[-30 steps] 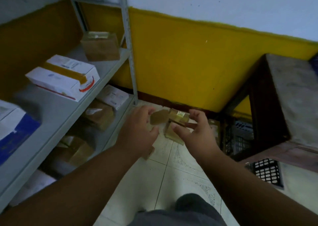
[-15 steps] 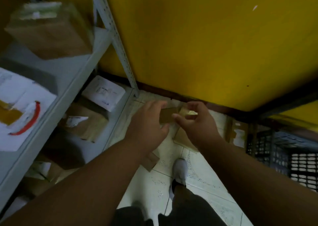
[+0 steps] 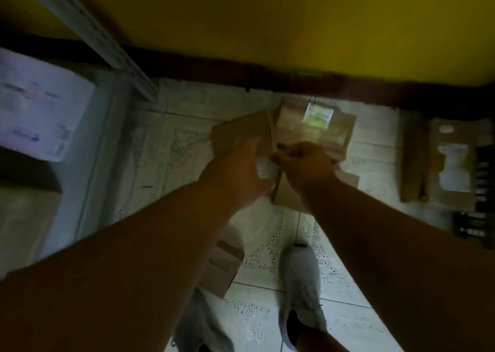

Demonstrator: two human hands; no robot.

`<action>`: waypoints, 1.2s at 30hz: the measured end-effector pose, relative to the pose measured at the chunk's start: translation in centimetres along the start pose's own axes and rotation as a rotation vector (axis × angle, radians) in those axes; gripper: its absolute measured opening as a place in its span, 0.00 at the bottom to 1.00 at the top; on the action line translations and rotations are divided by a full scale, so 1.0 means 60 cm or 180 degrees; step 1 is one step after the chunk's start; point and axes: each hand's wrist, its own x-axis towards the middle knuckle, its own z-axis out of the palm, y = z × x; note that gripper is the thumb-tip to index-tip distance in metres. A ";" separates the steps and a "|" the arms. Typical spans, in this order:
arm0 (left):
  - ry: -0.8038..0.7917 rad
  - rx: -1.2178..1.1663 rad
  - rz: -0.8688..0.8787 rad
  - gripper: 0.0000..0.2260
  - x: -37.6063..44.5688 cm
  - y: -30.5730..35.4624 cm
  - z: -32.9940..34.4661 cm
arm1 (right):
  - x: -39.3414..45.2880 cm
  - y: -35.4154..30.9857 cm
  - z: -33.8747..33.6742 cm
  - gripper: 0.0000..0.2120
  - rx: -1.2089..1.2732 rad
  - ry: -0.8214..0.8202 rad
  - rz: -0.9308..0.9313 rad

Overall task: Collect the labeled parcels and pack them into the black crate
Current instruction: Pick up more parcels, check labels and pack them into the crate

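I look down at the tiled floor by the yellow wall. My left hand (image 3: 241, 164) grips a plain brown parcel (image 3: 241, 130) at its near edge. Right beside it, my right hand (image 3: 302, 161) is closed on a taped brown parcel (image 3: 297, 118) with a small white label on top. Under my right wrist lies another brown parcel (image 3: 288, 200) on the floor. A slice of the black crate (image 3: 471, 225) shows at the far right edge, with a labeled brown parcel (image 3: 450, 164) next to it.
A grey metal shelf (image 3: 107, 126) stands at the left, holding a white labeled parcel (image 3: 34, 105). A small brown parcel (image 3: 223, 266) lies on the floor beneath my left forearm. My grey shoes (image 3: 300, 287) stand on the tiles below.
My view has tipped down and closer to the floor. Both hands have dropped toward the parcels by the wall and closed on them.
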 end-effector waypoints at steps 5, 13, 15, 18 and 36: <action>-0.0260 -0.0045 -0.0119 0.45 0.143 -0.093 0.124 | 0.144 0.092 0.092 0.14 0.0317 -0.0129 0.0278; -0.0208 -0.0309 -0.0055 0.47 0.254 -0.166 0.193 | 0.272 0.103 0.163 0.10 0.0933 0.0045 0.0528; 0.0071 -0.0310 0.0020 0.43 0.246 -0.173 0.184 | 0.239 0.068 0.152 0.12 0.0678 0.0114 0.0352; 0.0925 -0.0088 0.0140 0.30 0.180 -0.169 0.120 | 0.133 -0.010 0.124 0.12 0.0718 0.0329 0.0209; 0.2100 -0.1371 0.0669 0.11 -0.507 0.219 -0.604 | -0.672 -0.570 -0.213 0.20 0.1347 0.0149 -0.1429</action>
